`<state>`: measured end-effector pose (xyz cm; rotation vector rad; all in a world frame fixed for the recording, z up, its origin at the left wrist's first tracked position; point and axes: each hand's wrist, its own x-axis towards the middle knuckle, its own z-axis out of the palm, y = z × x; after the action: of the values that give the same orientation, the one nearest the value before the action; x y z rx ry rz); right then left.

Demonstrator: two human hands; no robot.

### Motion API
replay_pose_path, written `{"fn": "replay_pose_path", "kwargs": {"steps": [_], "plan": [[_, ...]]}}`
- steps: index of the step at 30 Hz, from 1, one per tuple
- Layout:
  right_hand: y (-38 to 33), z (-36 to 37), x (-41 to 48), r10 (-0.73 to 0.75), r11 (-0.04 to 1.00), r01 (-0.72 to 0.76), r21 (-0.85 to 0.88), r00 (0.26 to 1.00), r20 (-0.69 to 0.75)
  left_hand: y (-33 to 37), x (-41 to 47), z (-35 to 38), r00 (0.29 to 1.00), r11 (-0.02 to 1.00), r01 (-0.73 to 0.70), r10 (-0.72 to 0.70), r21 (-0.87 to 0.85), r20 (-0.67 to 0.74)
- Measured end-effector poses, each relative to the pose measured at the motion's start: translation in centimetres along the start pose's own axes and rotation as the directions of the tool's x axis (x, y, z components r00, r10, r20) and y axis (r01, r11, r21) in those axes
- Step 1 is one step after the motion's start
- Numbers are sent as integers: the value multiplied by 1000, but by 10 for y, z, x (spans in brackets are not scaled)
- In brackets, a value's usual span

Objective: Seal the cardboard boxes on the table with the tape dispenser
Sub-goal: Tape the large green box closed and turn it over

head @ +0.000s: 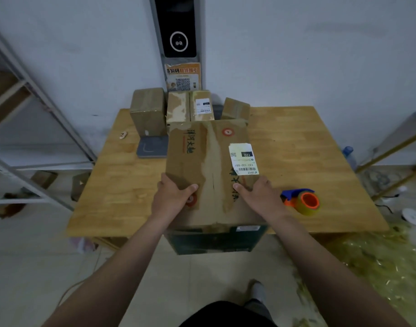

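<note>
Pressing large box [209, 161] flaps shut: left hand [176, 197] and right hand [256, 194] grip its near edges. Seam looks untaped; tape dispenser [301, 201] lies idle just right of it.

One head-worn wide-angle view, high above the near edge of the table [296, 161], looks forward and steeply down, faces the far wall [296, 55], table near and centred, floor [37, 256] and shelving [60, 118] bowed at the sides
</note>
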<state>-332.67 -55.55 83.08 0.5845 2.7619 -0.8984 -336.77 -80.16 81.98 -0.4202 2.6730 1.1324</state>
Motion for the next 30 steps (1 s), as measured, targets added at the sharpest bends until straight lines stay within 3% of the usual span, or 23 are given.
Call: {"fn": "replay_pose_path", "kwargs": {"steps": [4, 10, 16, 19, 22, 26, 30], "plan": [[-1, 2, 6, 19, 998, -16, 58, 999, -41, 11, 1, 6, 996, 999, -48, 49, 11, -69], [-9, -15, 40, 51, 996, -45, 75, 996, -72, 43, 36, 11, 994, 994, -100, 98, -47, -45], [-6, -31, 73, 28, 995, -26, 101, 999, -23, 63, 55, 24, 998, 995, -52, 48, -89, -48], [8, -38, 81, -4, 993, -2, 119, 999, 48, 65, 51, 31, 993, 996, -71, 75, 51, -95], [43, -50, 88, -33, 994, 27, 103, 998, 57, 79, 44, 46, 954, 942, -222, 263, 253, -141], [124, -68, 112, 35, 999, -34, -10, 998, 61, 125, 34, 88, 891, 834, -419, 454, 360, -15], [197, -79, 147, 171, 981, -155, -120, 976, 135, 171, 33, 143, 831, 702, -526, 545, 479, 114]]}}
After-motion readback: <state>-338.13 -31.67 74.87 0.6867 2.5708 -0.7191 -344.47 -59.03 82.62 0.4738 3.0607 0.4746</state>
